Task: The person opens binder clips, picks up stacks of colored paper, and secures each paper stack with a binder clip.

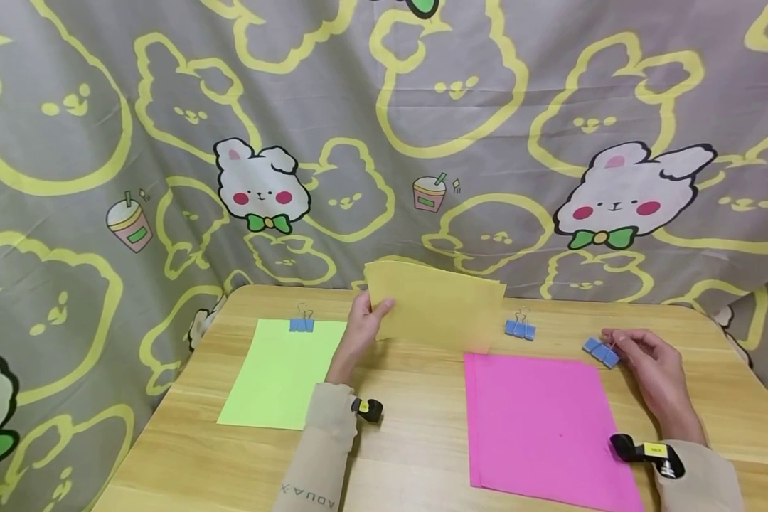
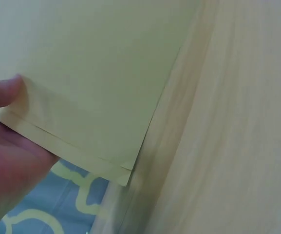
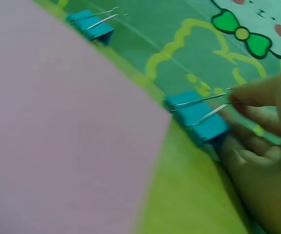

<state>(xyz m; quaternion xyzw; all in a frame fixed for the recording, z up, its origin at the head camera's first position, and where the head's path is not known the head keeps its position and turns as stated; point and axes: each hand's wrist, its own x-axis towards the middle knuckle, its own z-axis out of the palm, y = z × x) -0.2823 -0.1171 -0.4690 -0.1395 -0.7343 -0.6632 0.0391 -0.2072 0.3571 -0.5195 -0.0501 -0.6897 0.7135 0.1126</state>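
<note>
My left hand (image 1: 362,326) grips a few sheets of yellow paper (image 1: 438,307) by their left edge, thumb in front, holding them tilted up over the back of the table. In the left wrist view the sheets' edges (image 2: 82,146) are slightly out of line. My right hand (image 1: 659,373) pinches the wire handle of a blue binder clip (image 1: 601,352) near the far right corner of the pink paper (image 1: 544,427). Another blue binder clip (image 1: 520,329) rests on the table behind that paper, its wire handles sticking up.
To the left lies light green paper (image 1: 272,377) with a blue binder clip (image 1: 301,325) at its top edge. The wooden table (image 1: 416,434) meets a grey patterned curtain (image 1: 358,107) at its back edge. A black wrist camera (image 1: 370,409) sits on my left sleeve.
</note>
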